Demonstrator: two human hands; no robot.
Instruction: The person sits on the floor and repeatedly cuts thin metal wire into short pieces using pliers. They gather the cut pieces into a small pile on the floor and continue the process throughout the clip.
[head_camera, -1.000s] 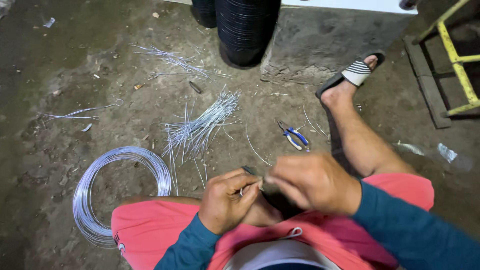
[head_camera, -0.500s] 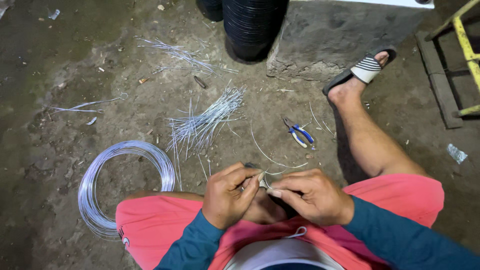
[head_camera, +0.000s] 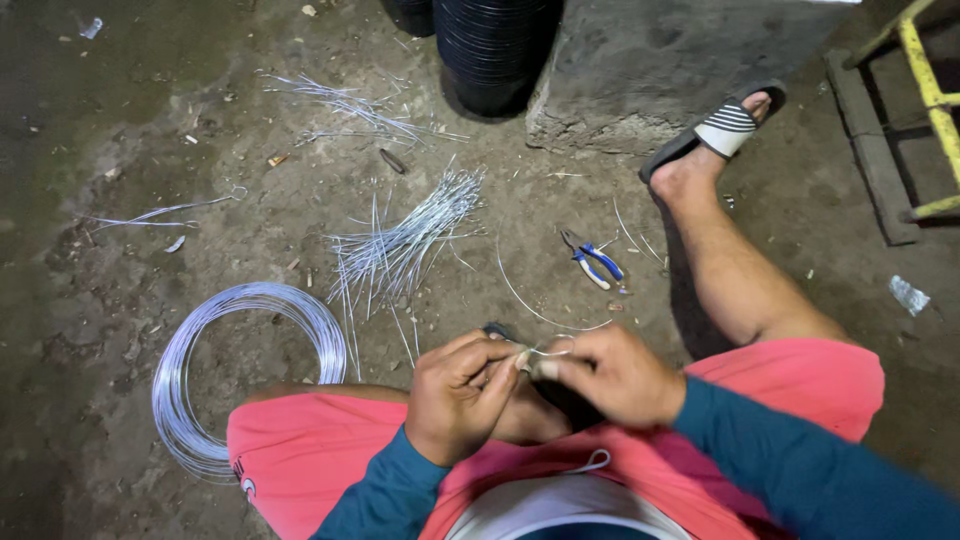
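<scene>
The left hand (head_camera: 455, 400) and right hand (head_camera: 608, 375) met over the lap, their fingers pinched together on a thin wire (head_camera: 530, 310) that looped away from the fingertips over the dirt floor (head_camera: 120, 120). Just beyond the loop lay a pair of blue-handled pliers (head_camera: 592, 260). Farther left, a bundle of cut wire pieces (head_camera: 400, 250) fanned out, and a coil of wire (head_camera: 230, 370) rested near the left knee. Black stacked pots (head_camera: 490, 50) stood at the far edge.

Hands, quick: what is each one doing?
Left hand: fingers pinched shut on the thin curved silver wire piece.
Right hand: fingers pinched shut on the same wire.
</scene>
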